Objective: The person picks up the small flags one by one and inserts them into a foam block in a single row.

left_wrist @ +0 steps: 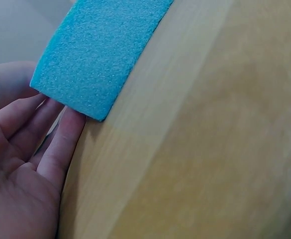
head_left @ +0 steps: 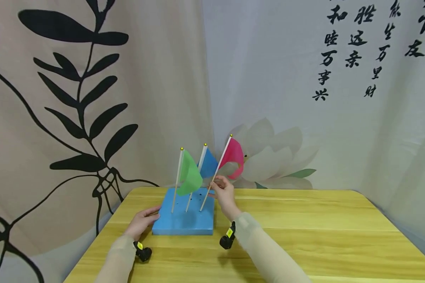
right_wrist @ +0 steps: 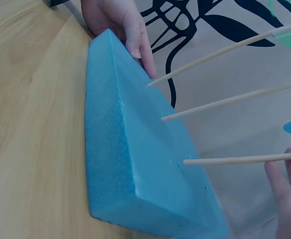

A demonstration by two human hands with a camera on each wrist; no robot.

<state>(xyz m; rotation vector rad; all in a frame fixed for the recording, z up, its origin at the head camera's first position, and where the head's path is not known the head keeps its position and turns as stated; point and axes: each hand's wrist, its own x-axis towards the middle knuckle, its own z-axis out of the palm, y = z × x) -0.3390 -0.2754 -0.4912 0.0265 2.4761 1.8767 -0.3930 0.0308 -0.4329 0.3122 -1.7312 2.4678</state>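
Observation:
A blue foam block [head_left: 184,228] lies flat on the table. Stuck upright in its top are the sticks of a green flag [head_left: 188,175] and a blue flag [head_left: 209,162]. My right hand [head_left: 226,196] pinches the stick of a pinkish-red flag [head_left: 235,153] between thumb and fingers, about midway along. That stick leans to the right; its lower end [right_wrist: 190,162] is right at the block's top face in the right wrist view. At the block's left side, my left hand [head_left: 143,222] rests with fairly straight fingers [left_wrist: 60,144] touching the foam.
Small dark holes [head_left: 200,194] mark the block's top behind the sticks. The wooden table [head_left: 304,228] extends to the right, and its left edge runs close beside my left arm. A printed curtain [head_left: 269,78] hangs behind the table.

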